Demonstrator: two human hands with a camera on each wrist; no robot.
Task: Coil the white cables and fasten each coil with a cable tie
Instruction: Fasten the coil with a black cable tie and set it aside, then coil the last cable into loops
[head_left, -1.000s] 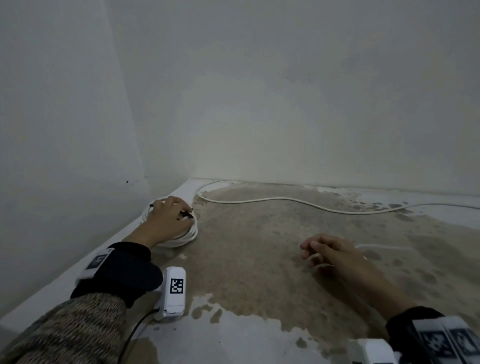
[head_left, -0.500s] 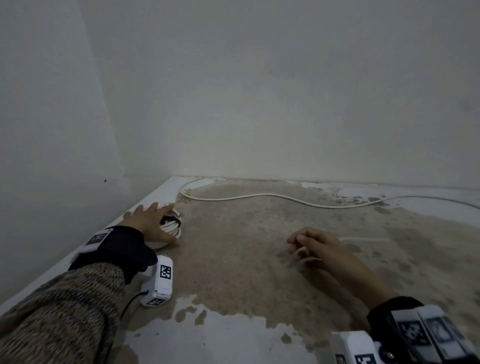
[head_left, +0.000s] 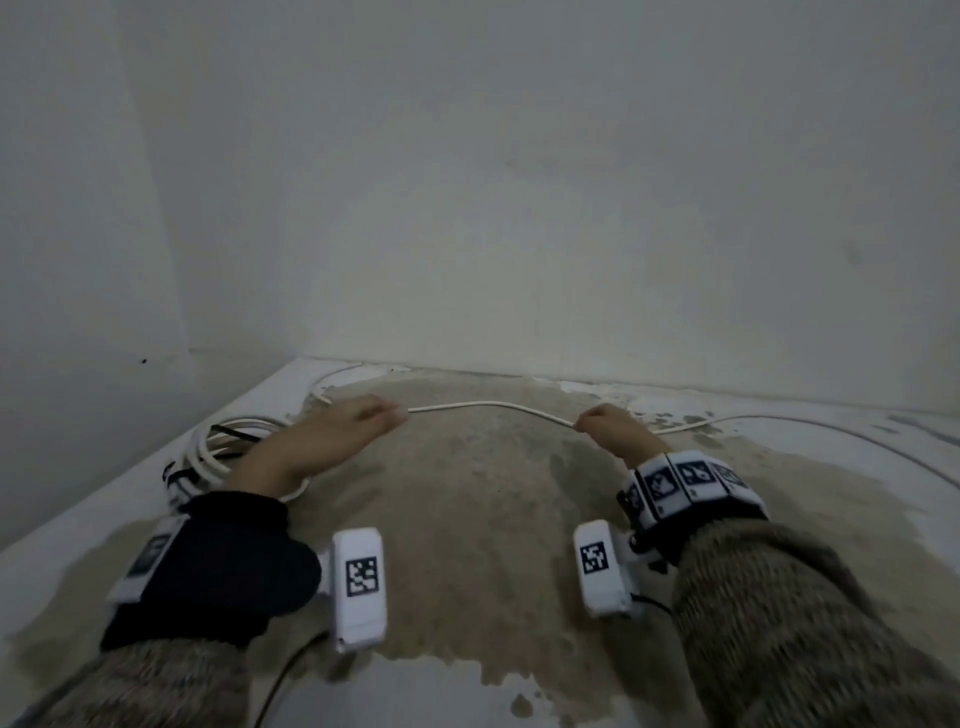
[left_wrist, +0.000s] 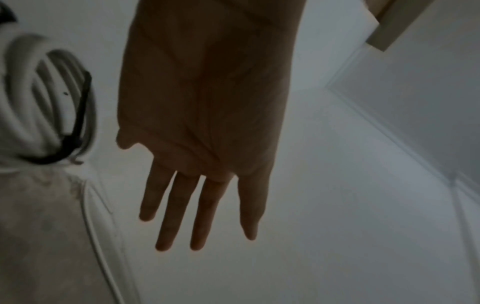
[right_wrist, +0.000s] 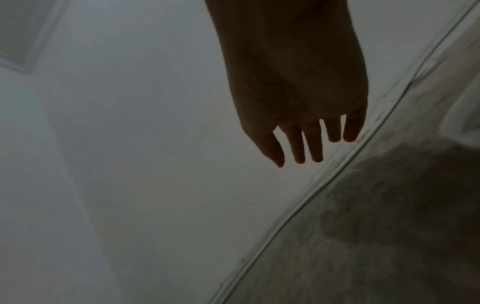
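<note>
A loose white cable (head_left: 493, 404) lies in a long curve across the stained floor, along the far wall. My left hand (head_left: 382, 413) hovers over its left part with fingers straight and holds nothing; the left wrist view shows the left hand (left_wrist: 197, 236) empty, with the cable (left_wrist: 98, 246) on the floor beside it. My right hand (head_left: 584, 423) is just above the cable further right; in the right wrist view the right hand (right_wrist: 314, 152) hangs relaxed and empty, the cable (right_wrist: 311, 195) below it. A coiled white cable (head_left: 208, 457) bound with a black cable tie (left_wrist: 80, 115) lies at the left.
White walls (head_left: 467, 208) meet in a corner at the far left. A pale raised ledge (head_left: 104, 499) runs along the left wall, and the tied coil rests against it. The cable continues off to the far right (head_left: 831, 428).
My left hand has let go of the tied coil and moved forward and right to the loose cable. My right hand has moved from the middle of the floor up to the cable.
</note>
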